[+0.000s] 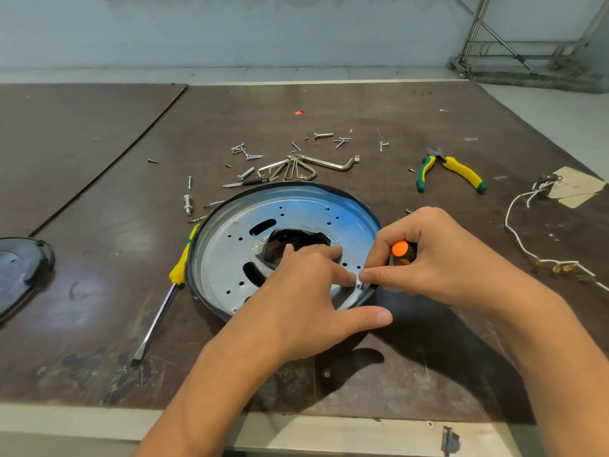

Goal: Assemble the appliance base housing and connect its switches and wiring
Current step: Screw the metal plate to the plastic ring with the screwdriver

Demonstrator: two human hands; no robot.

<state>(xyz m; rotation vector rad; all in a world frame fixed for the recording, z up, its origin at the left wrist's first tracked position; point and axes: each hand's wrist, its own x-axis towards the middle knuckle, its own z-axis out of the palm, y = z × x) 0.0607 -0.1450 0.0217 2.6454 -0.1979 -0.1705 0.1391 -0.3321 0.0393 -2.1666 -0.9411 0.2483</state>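
Left hand (306, 291) nearest: fingers spread flat on base housing (296, 209), forefinger tip beside small screw (361, 285) at housing's 4 o'clock. Right hand (438, 258) wrapped round orange-handled screwdriver (403, 252). Housing: round silvery-blue disc, dark rim, many holes, irregular central opening; lies mid-tabletop (99, 258). Hex keys (296, 166) at 12 o'clock.

A single wide-angle view looks out from the person's head, facing forward and tilted down onto the counter (99, 199). It sits close over the work. Both forearms enter from the bottom edge, and the left hand (306, 291) and the right hand (438, 255), which grips a screwdriver (403, 252), meet just right of centre. The counter's near edge runs along the bottom. Its far edge, a strip of floor (296, 74), the wall (230, 28) and a metal frame (514, 44) at upper right fill the top.
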